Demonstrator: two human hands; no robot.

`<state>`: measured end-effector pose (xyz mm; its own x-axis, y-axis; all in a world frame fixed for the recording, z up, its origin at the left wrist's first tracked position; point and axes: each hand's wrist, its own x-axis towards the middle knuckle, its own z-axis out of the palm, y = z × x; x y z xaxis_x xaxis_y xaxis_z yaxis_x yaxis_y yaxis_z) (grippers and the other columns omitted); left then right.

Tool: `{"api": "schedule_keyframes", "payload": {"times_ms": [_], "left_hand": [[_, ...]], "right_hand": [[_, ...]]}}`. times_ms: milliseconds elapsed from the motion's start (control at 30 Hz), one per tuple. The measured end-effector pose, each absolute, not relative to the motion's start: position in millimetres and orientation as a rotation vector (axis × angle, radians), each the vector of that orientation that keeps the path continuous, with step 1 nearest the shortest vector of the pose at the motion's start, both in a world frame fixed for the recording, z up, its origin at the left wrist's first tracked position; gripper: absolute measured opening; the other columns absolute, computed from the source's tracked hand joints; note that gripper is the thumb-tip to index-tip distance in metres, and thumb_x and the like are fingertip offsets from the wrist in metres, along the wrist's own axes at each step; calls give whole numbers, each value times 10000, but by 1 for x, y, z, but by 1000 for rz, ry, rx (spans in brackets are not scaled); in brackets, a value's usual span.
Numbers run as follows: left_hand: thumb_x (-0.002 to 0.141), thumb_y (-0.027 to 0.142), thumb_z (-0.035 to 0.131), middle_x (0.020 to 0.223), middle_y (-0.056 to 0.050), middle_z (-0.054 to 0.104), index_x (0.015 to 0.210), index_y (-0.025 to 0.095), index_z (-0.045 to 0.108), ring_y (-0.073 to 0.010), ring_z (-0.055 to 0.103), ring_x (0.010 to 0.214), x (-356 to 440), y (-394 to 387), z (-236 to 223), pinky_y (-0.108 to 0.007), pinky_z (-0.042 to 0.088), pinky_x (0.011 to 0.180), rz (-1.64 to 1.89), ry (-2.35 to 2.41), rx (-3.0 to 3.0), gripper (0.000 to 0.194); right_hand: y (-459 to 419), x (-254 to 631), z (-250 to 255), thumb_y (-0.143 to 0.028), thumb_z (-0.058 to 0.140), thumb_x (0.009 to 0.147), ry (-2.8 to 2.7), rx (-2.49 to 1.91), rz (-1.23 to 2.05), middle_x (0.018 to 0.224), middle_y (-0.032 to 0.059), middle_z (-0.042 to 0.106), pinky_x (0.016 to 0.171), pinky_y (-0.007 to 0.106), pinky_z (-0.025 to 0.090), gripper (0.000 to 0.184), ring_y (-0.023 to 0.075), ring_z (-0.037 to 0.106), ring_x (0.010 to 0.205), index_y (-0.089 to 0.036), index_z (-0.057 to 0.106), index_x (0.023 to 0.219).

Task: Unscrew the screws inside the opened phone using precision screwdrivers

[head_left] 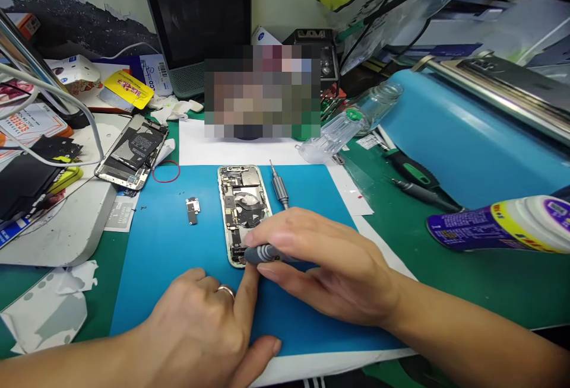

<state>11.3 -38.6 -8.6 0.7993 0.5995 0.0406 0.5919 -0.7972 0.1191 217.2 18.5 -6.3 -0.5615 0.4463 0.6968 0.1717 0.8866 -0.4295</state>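
An opened phone (244, 201) with bare inner parts lies lengthwise on the blue mat (155, 293). My right hand (338, 263) pinches a grey screwdriver (262, 254) between thumb and fingers, its knurled end over the phone's lower end. My left hand (209, 317) holds nothing; its index finger stretches to the phone's bottom edge, the thumb is out and the other fingers are curled. Right of the phone lies a second grey screwdriver (279, 186), pointing away from me. A small metal shield plate (193, 210) and tiny screws (143, 207) rest to the left.
Another opened phone (133, 150) leans on a white block (84, 222) at the left. A red rubber band (166, 171) lies beside it. To the right are a purple-and-yellow bottle (494, 225), a black-and-green-handled tool (412, 168) and a glass jar (378, 103). A dark-screened device (200, 20) stands behind.
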Motion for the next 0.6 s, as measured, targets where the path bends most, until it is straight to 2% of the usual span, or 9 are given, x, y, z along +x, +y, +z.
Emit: {"api": "schedule_keyframes", "payload": {"times_ms": [167,367,500,600], "left_hand": [[961,437,541,601,-14,647,1182,72,534,-242,626,467,11,-38,-10,-367,500,487,101,957,2885,427],[930,427,602,588,-14,641,1109,79,556,-240,615,455,12,-37,-9,-379,524,466,140,946,2905,394],[929,437,616,589,-18,644,1097,77,569,-235,606,444,12,-37,-7,-384,532,452,144,935,2899,401],[925,444,626,599,-26,652,1118,62,569,-238,615,452,12,-36,-7,-390,540,454,146,946,2891,431]], "right_hand": [[17,217,-9,-124,619,964,-2114,-546,432,1069,87,766,828,317,658,448,172,750,921,-217,488,1383],[17,218,-14,-129,618,978,-2075,-578,453,1144,100,751,867,331,668,518,176,739,1044,-238,433,1449],[17,218,-17,-123,633,968,-2063,-567,425,1129,114,751,887,312,660,508,172,741,1025,-203,455,1437],[17,217,-17,-126,636,965,-2052,-575,439,1131,92,749,883,309,661,524,167,741,1016,-231,453,1444]]}}
